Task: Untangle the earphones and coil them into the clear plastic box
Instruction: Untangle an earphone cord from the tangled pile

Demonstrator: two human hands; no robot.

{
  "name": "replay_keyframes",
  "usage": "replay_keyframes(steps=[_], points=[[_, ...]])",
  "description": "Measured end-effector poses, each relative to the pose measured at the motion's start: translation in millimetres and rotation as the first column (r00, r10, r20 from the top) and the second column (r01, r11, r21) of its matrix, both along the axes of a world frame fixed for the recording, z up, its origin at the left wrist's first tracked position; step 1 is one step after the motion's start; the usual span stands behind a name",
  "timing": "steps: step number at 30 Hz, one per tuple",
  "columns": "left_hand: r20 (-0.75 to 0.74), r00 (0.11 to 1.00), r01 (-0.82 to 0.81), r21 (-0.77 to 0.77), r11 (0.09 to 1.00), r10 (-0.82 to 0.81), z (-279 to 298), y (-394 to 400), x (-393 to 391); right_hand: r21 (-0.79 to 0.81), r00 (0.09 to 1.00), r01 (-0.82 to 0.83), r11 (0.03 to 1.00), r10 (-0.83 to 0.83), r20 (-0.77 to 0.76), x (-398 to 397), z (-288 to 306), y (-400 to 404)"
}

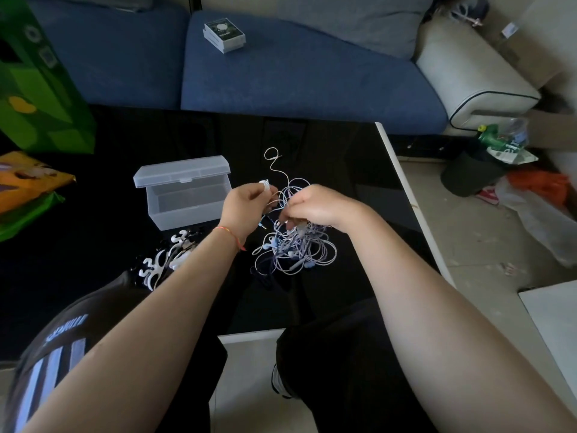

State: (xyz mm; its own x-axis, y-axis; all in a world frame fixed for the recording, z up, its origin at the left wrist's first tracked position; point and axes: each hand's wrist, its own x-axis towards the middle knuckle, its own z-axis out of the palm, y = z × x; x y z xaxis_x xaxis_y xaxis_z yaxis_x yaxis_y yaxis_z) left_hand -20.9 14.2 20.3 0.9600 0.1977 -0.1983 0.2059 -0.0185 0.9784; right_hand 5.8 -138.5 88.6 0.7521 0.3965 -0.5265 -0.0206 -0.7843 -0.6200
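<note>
A tangle of white and pale purple earphone cords point(296, 251) lies on the black table point(343, 157), with one loose strand curling away toward the far side. My left hand point(243, 210) pinches a small white coil of cord at its fingertips. My right hand point(315, 206) grips strands at the top of the tangle, fingers curled down into it. The clear plastic box point(184, 198) stands just left of my left hand, lid hinged open toward the back, and nothing shows inside it.
A green carton point(37, 89) and orange and green packets point(28, 185) sit at the table's left. A blue sofa point(296, 76) with a small boxed item point(224, 33) runs behind. White ornaments point(162, 260) lie under my left forearm. The table's white edge point(406, 195) is at right.
</note>
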Motion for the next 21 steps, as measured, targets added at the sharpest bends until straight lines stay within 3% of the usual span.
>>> replay_keyframes(steps=[3, 6, 10, 12, 16, 21], points=[[-0.051, 0.997, 0.056, 0.048, 0.997, -0.053, -3, -1, 2, 0.079, 0.996, 0.067, 0.995, -0.071, 0.059, 2, 0, -6], [-0.108, 0.989, 0.113, 0.121, 0.986, -0.100, -5, 2, 3, 0.057, 0.994, 0.095, 0.994, -0.098, 0.048, 4, 1, -15], [-0.209, 0.953, 0.244, 0.105, 0.964, -0.219, -1, 1, 4, 0.087, 0.991, 0.125, 0.988, -0.129, 0.043, 7, 7, -25], [-0.224, 0.928, 0.311, 0.031, 0.950, -0.296, 4, -2, 2, 0.173, 0.988, 0.135, 0.976, -0.145, 0.051, 5, 11, -25], [-0.205, 0.892, 0.347, -0.260, 0.901, -0.402, 9, -1, -2, 0.257, 0.968, 0.152, 0.955, -0.196, 0.156, 5, 14, -20], [-0.084, 0.827, 0.440, -0.516, 0.735, -0.555, 20, 4, -5, 0.240, 0.906, 0.228, 0.944, -0.296, 0.303, 9, 11, -19]])
